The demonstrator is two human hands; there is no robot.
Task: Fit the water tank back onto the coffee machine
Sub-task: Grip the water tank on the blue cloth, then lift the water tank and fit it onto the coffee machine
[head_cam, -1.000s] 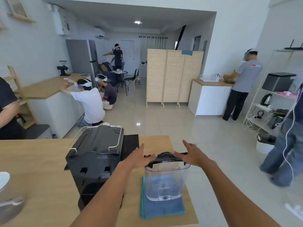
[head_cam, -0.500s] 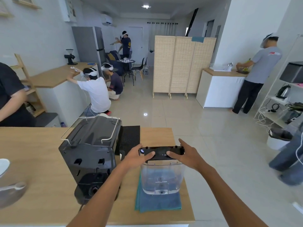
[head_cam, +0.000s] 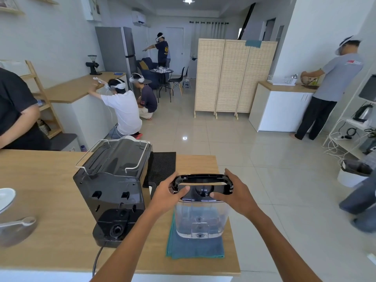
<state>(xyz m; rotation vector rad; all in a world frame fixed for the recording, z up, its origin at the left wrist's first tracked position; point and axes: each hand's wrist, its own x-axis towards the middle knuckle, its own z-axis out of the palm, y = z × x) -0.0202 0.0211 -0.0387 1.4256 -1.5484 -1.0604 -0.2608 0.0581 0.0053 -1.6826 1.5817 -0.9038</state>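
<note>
A clear plastic water tank (head_cam: 200, 218) with a black lid and handle stands upright on a folded teal cloth (head_cam: 195, 250) near the right end of the wooden counter. My left hand (head_cam: 165, 195) grips the left end of the black lid, thumb on top. My right hand (head_cam: 234, 192) grips the right end the same way. The black coffee machine (head_cam: 114, 186) stands just left of the tank with its back toward me; its empty tank seat (head_cam: 117, 225) shows at the bottom rear.
A black drip mat (head_cam: 162, 166) lies behind the tank. The machine's cable (head_cam: 97, 259) hangs over the near counter edge. A white dish (head_cam: 6, 197) and a spoon (head_cam: 19, 222) sit far left. A person's arm (head_cam: 18, 127) is at the left.
Both hands have closed from hovering open above the lid to gripping its two ends. The camera has tilted down and moved closer.
</note>
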